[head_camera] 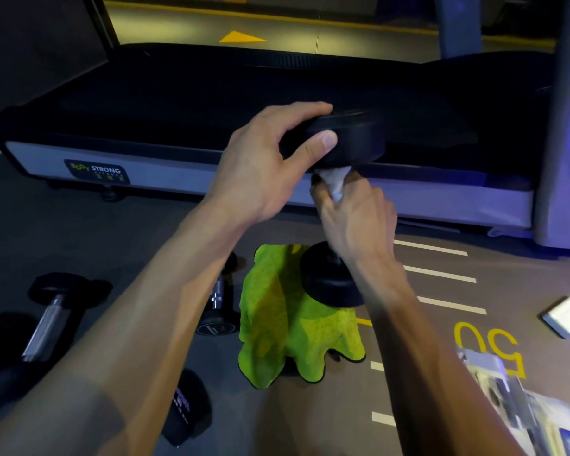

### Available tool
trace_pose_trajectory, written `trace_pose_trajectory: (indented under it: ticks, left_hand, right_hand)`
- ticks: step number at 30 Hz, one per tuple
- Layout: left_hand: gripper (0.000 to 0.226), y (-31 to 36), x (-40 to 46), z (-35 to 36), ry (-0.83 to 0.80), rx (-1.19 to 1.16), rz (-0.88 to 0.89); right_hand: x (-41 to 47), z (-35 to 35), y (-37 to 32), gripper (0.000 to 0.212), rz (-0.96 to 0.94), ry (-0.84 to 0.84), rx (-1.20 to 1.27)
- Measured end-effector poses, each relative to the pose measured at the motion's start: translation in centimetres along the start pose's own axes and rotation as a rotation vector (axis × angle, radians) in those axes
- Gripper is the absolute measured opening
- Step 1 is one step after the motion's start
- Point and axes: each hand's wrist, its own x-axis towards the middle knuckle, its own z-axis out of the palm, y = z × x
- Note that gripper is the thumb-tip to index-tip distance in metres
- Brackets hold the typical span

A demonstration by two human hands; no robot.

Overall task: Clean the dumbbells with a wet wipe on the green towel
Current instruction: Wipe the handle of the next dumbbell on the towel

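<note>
Dumbbell [334,281] stands upright on the green towel [277,324]; left hand [260,172] fingers curl round its top head, right hand [356,218] pinches a wet wipe [334,182] against the handle

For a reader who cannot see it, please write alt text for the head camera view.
A dumbbell stands upright on a green towel; the left hand grips its top head while the right hand wipes its handle with a white wet wipe. Other dumbbells lie on the floor at left.

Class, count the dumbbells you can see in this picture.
3, perhaps more: one dumbbell upright on the green towel, one lying far left, one beside the towel. A dark item below is unclear.
</note>
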Motion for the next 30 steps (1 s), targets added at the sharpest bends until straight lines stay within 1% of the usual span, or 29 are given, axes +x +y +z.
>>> trace_pose_trajectory:
  ticks: [6,11,16,20,23,25,28,29,30]
  left_hand:
    - [0.043,0.0,-0.3,-0.4,-0.004,-0.002,-0.002]
    - [0.043,-0.2,-0.4,-0.5,-0.017,-0.004,0.000]
    - [0.043,-0.4,-0.3,-0.5,-0.019,-0.004,-0.017]
    - [0.043,-0.7,-0.3,-0.7,-0.009,-0.002,-0.008]
    - [0.042,-0.8,-0.4,-0.8,-0.002,-0.003,-0.002]
    - [0.041,-0.7,-0.4,-0.8,-0.002,0.004,-0.006]
    - [0.042,-0.8,-0.3,-0.8,-0.001,0.015,-0.014]
    - [0.042,-1.0,-0.3,-0.8,0.002,0.013,-0.013]
    - [0.042,-1.1,-0.3,-0.8,0.005,0.009,-0.012]
  right_hand:
    - [-0.7,0.0,0.5,0.036,-0.005,-0.040,0.056]
    - [0.4,-0.3,0.6,0.039,-0.091,-0.030,0.261]
    - [0.5,-0.1,1.5,0.026,-0.092,-0.050,0.404]
    - [0.8,0.2,2.7,0.029,-0.046,-0.025,0.434]
    - [1.1,0.0,3.2,0.031,-0.134,-0.051,0.442]
    - [1.3,0.0,3.2,0.027,-0.176,-0.049,0.466]
    - [0.6,0.3,3.5,0.013,-0.193,-0.050,0.467]
    - [0.0,0.5,3.9,0.012,-0.195,-0.071,0.436]
    - [-0.6,0.7,4.4,0.017,-0.201,-0.104,0.383]
